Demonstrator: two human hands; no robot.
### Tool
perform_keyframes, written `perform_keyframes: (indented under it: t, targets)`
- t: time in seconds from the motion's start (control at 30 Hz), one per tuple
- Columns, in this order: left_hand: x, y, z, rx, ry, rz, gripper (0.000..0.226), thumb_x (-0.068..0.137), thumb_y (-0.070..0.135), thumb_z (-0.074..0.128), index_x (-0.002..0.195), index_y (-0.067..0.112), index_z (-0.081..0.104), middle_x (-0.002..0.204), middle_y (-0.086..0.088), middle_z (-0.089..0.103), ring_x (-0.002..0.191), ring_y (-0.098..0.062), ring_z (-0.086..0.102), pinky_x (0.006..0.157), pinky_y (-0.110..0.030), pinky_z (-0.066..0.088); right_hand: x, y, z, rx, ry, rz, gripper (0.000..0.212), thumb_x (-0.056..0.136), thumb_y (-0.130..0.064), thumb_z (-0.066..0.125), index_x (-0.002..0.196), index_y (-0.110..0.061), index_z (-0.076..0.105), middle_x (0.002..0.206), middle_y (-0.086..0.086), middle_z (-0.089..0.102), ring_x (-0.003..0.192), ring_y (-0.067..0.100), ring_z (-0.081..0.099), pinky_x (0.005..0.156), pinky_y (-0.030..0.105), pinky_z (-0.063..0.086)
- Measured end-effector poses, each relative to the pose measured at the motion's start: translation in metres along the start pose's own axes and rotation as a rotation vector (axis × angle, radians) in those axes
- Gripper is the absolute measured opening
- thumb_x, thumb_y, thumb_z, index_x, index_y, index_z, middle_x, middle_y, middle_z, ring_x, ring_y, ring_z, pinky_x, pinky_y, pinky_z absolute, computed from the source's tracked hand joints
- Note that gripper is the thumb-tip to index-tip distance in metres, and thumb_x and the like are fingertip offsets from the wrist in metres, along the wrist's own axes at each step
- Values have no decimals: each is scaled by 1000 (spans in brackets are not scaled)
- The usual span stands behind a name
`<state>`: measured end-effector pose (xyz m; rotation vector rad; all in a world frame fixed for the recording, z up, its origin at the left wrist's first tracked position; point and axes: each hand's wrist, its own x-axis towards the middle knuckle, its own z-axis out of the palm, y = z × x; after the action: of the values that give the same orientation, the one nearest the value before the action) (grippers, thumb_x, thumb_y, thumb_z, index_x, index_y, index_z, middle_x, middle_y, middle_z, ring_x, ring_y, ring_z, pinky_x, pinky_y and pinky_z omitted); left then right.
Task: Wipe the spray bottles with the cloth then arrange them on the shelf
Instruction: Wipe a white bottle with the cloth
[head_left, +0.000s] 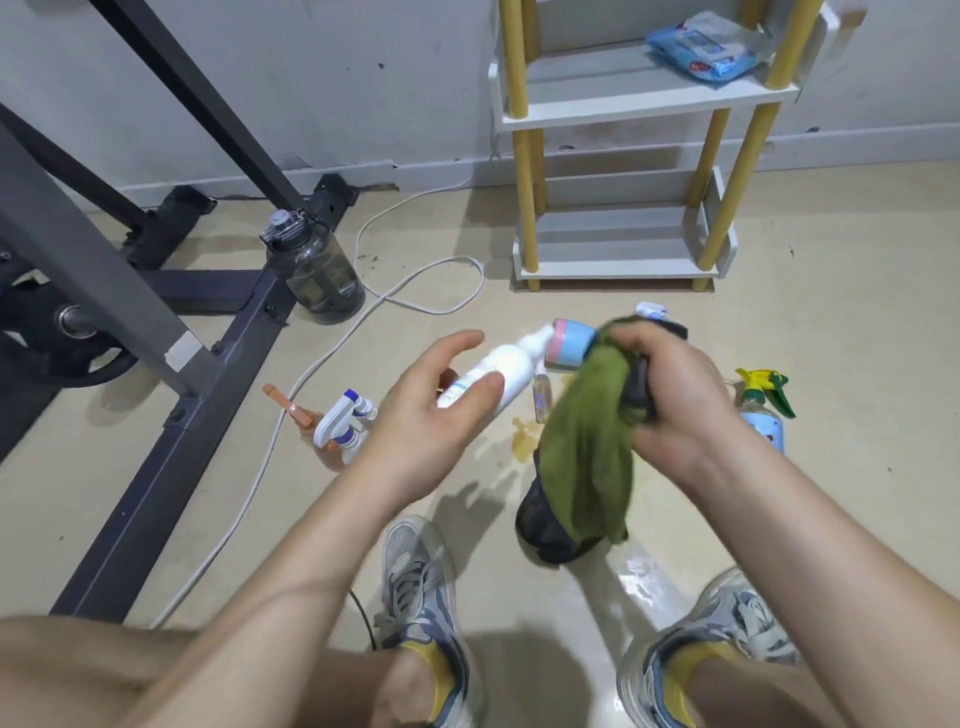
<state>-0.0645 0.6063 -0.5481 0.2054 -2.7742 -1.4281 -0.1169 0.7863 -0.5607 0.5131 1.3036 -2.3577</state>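
My right hand (670, 395) grips a green cloth (587, 467) together with the black trigger head of a dark spray bottle (545, 525), which hangs down under the cloth. My left hand (431, 415) is spread wide with straight fingers, just in front of a white bottle (506, 376) lying on the floor; I cannot tell if it touches. A pink-and-blue bottle (571, 348), a white-and-blue trigger sprayer (345, 418) and a green-and-yellow sprayer (763, 402) are also on the floor. The white shelf with yellow posts (618, 267) stands ahead against the wall.
A blue wipes packet (706, 47) lies on an upper shelf. A dark exercise frame (171, 332), a smoky water jug (311, 270) and a looping white cable (431, 306) fill the left. A brownish spill (524, 441) stains the floor. My shoes (421, 582) are below.
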Motion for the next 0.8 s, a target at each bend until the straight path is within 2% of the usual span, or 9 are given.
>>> perform_keyframes:
  t: [0.07, 0.17, 0.2, 0.3, 0.37, 0.47, 0.57, 0.7, 0.8]
  targets:
    - [-2, 9, 29, -239, 21, -8, 35, 88, 50, 56, 123, 44, 58, 109, 7, 61, 90, 4, 56, 84, -20, 46, -4, 8, 31, -79, 0, -111, 17, 89, -30, 60, 91, -13, 63, 85, 18, 55, 77, 30, 56, 76, 40, 49]
    - [3, 23, 56, -442, 167, -30, 26, 87, 53, 49, 104, 73, 50, 112, 13, 56, 108, -6, 57, 103, -35, 44, -15, 36, 52, -249, -59, -213, 56, 80, -58, 53, 125, -25, 61, 118, 5, 68, 110, 23, 65, 100, 46, 50]
    - [9, 26, 55, -465, 201, -41, 32, 92, 48, 50, 113, 72, 47, 109, 16, 51, 110, -8, 54, 106, -34, 40, -21, 44, 53, -281, -96, -216, 62, 80, -63, 50, 132, -31, 56, 124, 0, 67, 115, 18, 64, 104, 46, 48]
    - [20, 27, 51, -276, 139, -38, 44, 102, 43, 40, 145, 41, 35, 112, 19, 42, 125, -13, 41, 111, -34, 31, -29, 58, 44, -243, -128, -248, 63, 84, -64, 50, 140, -35, 48, 131, 0, 65, 121, 20, 62, 107, 49, 45]
    - [16, 26, 48, -7, -4, 35, 47, 104, 44, 33, 150, 43, 23, 128, 10, 40, 131, -15, 32, 114, -39, 24, -27, 49, 41, -119, -83, -218, 47, 96, -51, 50, 136, -26, 53, 125, 10, 67, 113, 27, 66, 102, 51, 49]
    - [11, 31, 21, 65, -217, 141, 45, 96, 47, 42, 139, 52, 29, 120, 8, 46, 110, -8, 43, 97, -28, 36, -20, 32, 32, -27, -22, -164, 39, 104, -43, 42, 130, -18, 56, 115, 12, 72, 102, 25, 71, 95, 46, 55]
    - [34, 52, -31, -125, -181, 77, 44, 93, 26, 65, 132, 29, 45, 95, 1, 55, 68, -9, 51, 64, -24, 46, -15, 22, 34, -185, -54, -116, 59, 92, -67, 45, 111, -17, 71, 105, 11, 75, 98, 27, 72, 99, 53, 51]
    - [53, 71, -97, -97, -298, -35, 37, 84, 19, 74, 120, 16, 64, 84, -13, 63, 56, -14, 56, 56, -24, 51, -14, 10, 60, -333, -87, -66, 64, 91, -66, 48, 87, -7, 71, 94, 25, 73, 89, 38, 71, 91, 52, 53]
    - [54, 63, -122, 75, -360, -12, 17, 80, 11, 77, 97, 12, 76, 84, -7, 76, 65, -18, 66, 67, -27, 60, 6, 18, 74, -279, -4, -34, 64, 83, -70, 53, 109, -12, 61, 98, 18, 72, 87, 32, 67, 87, 46, 54]
